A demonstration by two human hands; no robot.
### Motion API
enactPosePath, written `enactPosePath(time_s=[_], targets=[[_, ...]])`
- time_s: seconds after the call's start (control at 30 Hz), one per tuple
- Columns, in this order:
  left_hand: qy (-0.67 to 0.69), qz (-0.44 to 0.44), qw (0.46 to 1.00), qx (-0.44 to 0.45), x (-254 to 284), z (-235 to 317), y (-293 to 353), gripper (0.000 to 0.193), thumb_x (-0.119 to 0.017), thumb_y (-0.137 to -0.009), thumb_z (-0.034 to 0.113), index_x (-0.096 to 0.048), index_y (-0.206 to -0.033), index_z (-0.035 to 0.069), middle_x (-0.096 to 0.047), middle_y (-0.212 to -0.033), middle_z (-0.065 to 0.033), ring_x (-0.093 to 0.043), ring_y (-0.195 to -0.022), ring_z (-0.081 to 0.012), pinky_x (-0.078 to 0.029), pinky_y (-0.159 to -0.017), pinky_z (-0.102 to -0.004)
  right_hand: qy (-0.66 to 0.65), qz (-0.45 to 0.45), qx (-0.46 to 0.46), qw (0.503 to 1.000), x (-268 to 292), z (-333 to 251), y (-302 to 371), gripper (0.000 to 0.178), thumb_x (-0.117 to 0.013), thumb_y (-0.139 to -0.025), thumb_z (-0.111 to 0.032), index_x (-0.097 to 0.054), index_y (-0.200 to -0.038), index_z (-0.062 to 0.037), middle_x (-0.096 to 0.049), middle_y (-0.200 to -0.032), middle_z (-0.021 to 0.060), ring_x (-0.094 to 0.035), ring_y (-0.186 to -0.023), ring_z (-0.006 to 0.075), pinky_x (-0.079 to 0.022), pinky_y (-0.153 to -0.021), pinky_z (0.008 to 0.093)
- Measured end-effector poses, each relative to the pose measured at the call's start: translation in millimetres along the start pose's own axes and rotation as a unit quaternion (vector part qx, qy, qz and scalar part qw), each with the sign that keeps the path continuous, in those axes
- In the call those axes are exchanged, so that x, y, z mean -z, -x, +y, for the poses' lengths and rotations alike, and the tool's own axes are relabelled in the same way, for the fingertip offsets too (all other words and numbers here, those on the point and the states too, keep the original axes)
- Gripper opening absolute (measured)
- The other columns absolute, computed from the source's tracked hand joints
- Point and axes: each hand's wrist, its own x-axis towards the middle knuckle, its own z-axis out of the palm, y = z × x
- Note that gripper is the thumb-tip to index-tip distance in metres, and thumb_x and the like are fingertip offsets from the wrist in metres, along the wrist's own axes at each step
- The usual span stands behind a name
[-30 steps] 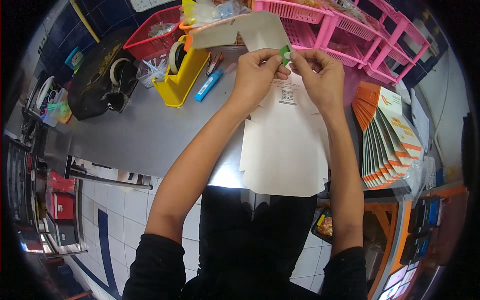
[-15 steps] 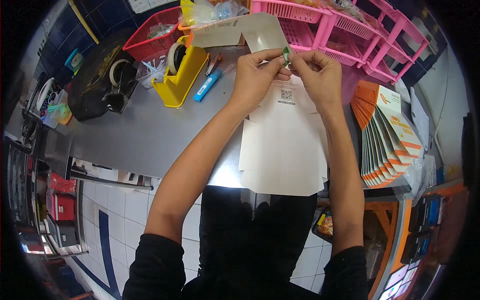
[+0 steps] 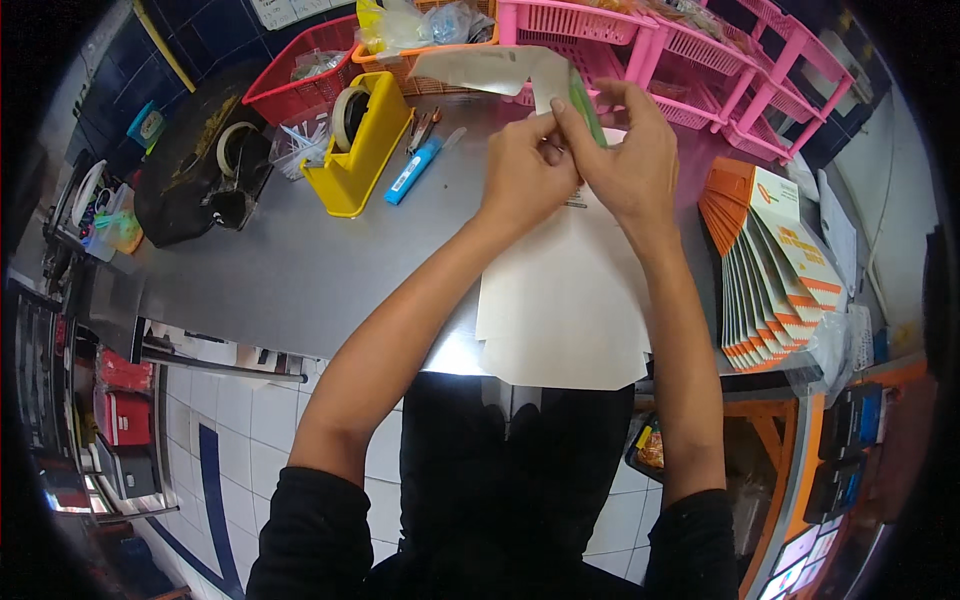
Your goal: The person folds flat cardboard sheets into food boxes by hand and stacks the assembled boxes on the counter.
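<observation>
A flat white cardboard box blank (image 3: 560,310) lies before me, its near end at the table's front edge. Its far part stands folded up, with a cut-out flap (image 3: 470,68) sticking out to the left and a green strip (image 3: 587,108) on the right. My left hand (image 3: 528,168) is closed on the cardboard at the fold, fingers curled and partly hidden. My right hand (image 3: 632,150) grips the green-faced side flap, thumb pressed toward the left hand's fingertips and index finger raised behind. The two hands touch over the blank.
To the left stand a yellow tape dispenser (image 3: 350,150), a blue marker (image 3: 414,171) and a black tape dispenser (image 3: 235,175). Fanned orange-and-white folded boxes (image 3: 775,270) lie right of my forearm. Pink tiered racks (image 3: 690,70) and a red basket (image 3: 300,75) line the back.
The raised cardboard end has tipped lower and shows more of its green face. My hands have come closer together, the left moving right and slightly nearer me.
</observation>
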Motion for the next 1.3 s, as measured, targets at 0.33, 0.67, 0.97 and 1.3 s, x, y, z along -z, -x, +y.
enactPosePath(time_s=[0.33,0.67,0.97,1.3], targets=[[0.256,0.032,0.956,0.141,25,19,-16,0.046,-0.057,-0.100,0.040,-0.062,-0.118,-0.002,-0.069,-0.102,-0.0130,-0.069,-0.078,-0.0178,-0.055,-0.068,-0.0287,0.165,-0.002,0.223,0.961,6,2,-4,0.020,-0.068,-0.080,-0.013,-0.071,-0.099,-0.0091,-0.064,-0.089,0.0049,-0.065,-0.085,0.0259,-0.054,-0.067,0.0395],[0.344,0.019,0.922,0.177,31,18,-18,0.027,-0.050,-0.105,0.022,-0.063,-0.113,0.000,-0.069,-0.096,-0.0111,-0.068,-0.078,-0.0176,-0.056,-0.069,-0.0296,0.170,-0.020,0.249,0.953,3,-9,1,0.016,-0.070,-0.080,-0.011,-0.071,-0.096,-0.0108,-0.062,-0.086,0.0029,-0.065,-0.083,0.0239,-0.054,-0.066,0.0381],[0.210,0.123,0.970,0.004,10,13,-16,0.017,-0.058,-0.099,0.008,-0.065,-0.107,-0.005,-0.072,-0.095,-0.0126,-0.073,-0.080,-0.0177,-0.059,-0.068,-0.0293,-0.009,0.024,0.089,0.996,-1,-11,0,0.013,-0.074,-0.083,-0.014,-0.075,-0.093,-0.0071,-0.068,-0.084,0.0055,-0.068,-0.074,0.0216,-0.053,-0.066,0.0336],[0.048,0.093,0.989,-0.108,3,10,-10,0.014,-0.058,-0.097,0.005,-0.067,-0.096,-0.006,-0.074,-0.085,-0.0131,-0.076,-0.084,-0.0207,-0.058,-0.072,-0.0307,-0.214,0.022,-0.064,0.974,0,-7,-6,0.016,-0.073,-0.085,-0.014,-0.074,-0.088,0.0027,-0.072,-0.074,0.0032,-0.060,-0.064,0.0045,-0.049,-0.059,0.0215]])
